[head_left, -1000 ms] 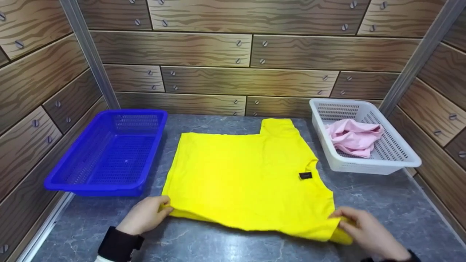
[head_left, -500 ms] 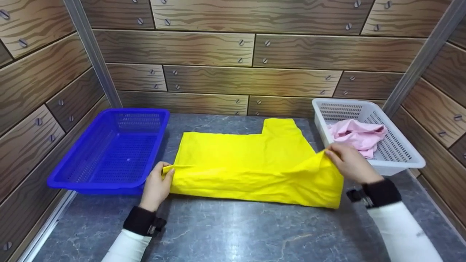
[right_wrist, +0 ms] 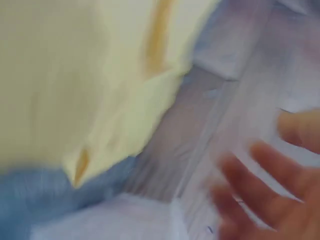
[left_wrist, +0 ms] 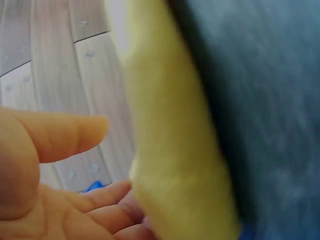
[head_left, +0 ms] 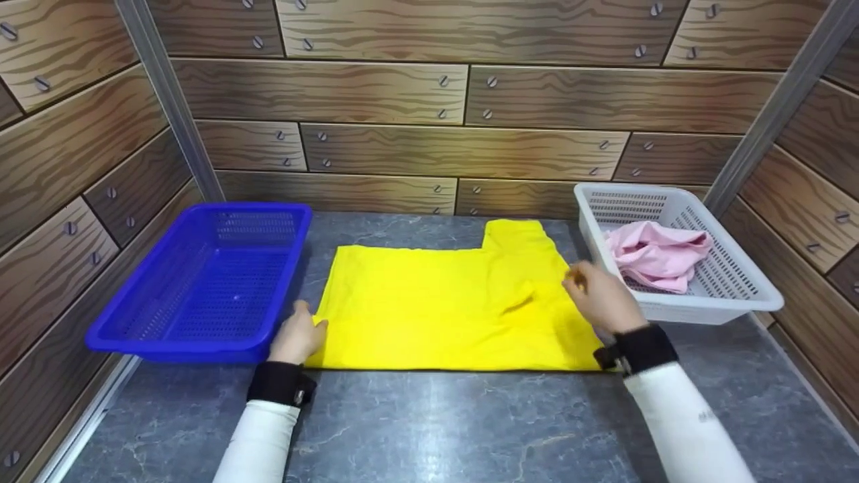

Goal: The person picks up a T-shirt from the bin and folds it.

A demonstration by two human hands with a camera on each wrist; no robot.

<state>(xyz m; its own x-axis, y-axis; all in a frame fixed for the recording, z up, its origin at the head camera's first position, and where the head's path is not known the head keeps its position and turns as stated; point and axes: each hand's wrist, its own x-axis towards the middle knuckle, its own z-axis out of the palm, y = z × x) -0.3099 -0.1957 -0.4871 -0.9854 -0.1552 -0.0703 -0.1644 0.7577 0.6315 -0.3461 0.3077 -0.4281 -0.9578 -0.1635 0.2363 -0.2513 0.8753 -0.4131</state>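
Observation:
A yellow T-shirt [head_left: 416,302] lies flat on the grey table, its near part folded over toward the back. One sleeve still sticks out at the far side; the collar label is out of sight. At the shirt's near left corner is my left hand [head_left: 295,337]. In the left wrist view its thumb stands apart from the fingers [left_wrist: 112,212], which touch the edge of the yellow cloth [left_wrist: 172,120]. My right hand [head_left: 604,298] hovers by the neckline side. The right wrist view, blurred, shows it [right_wrist: 275,195] with spread fingers, away from the shirt and holding nothing.
To the left stands a blue plastic basket [head_left: 274,329], close to my left hand. A white basket [head_left: 704,310] with a crumpled pink cloth [head_left: 661,255] in it is at the right, just behind my right hand. Wood-patterned walls [head_left: 382,94] enclose the table on three sides.
Both hands lifted the shirt's near edge and carried it backward over the rest. The cloth now lies down folded. Both hands have let go, and the right has drawn slightly left.

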